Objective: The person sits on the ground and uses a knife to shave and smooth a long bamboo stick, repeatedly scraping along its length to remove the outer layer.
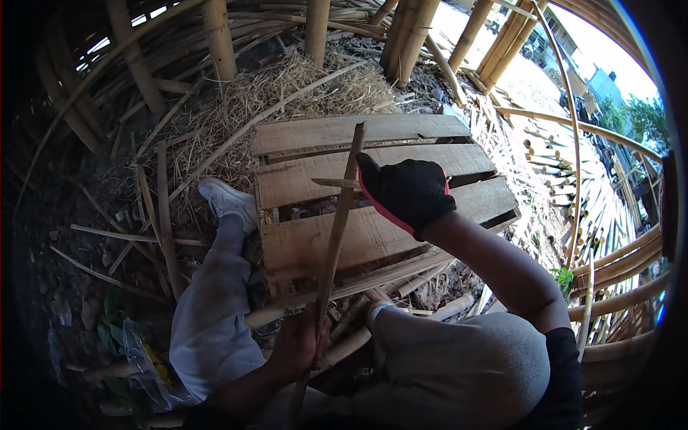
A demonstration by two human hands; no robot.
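**Blade on a bamboo strip above a pallet**

Thick bamboo poles point(218, 39) stand along the top, with more curved poles stacked at the right edge. Dry straw point(287, 93) is heaped behind a wooden pallet point(358, 132), which lies flat on the littered ground and fills the middle of the view (its slats run left to right, with gaps between them).

The person sits just before the pallet, legs in pale grey trousers; the left foot, in a white shoe point(228, 201), rests beside the pallet's left edge.

A long thin bamboo strip point(337, 236) slants up from the lower middle over the pallet, its top end reaching the far slat. The left hand point(301, 344), bare, is clenched around the strip's lower part. The right hand point(405, 190), in a black glove with red trim, grips a knife point(337, 183) whose blade lies crosswise against the strip, near its upper part. The knife's handle is hidden inside the glove.
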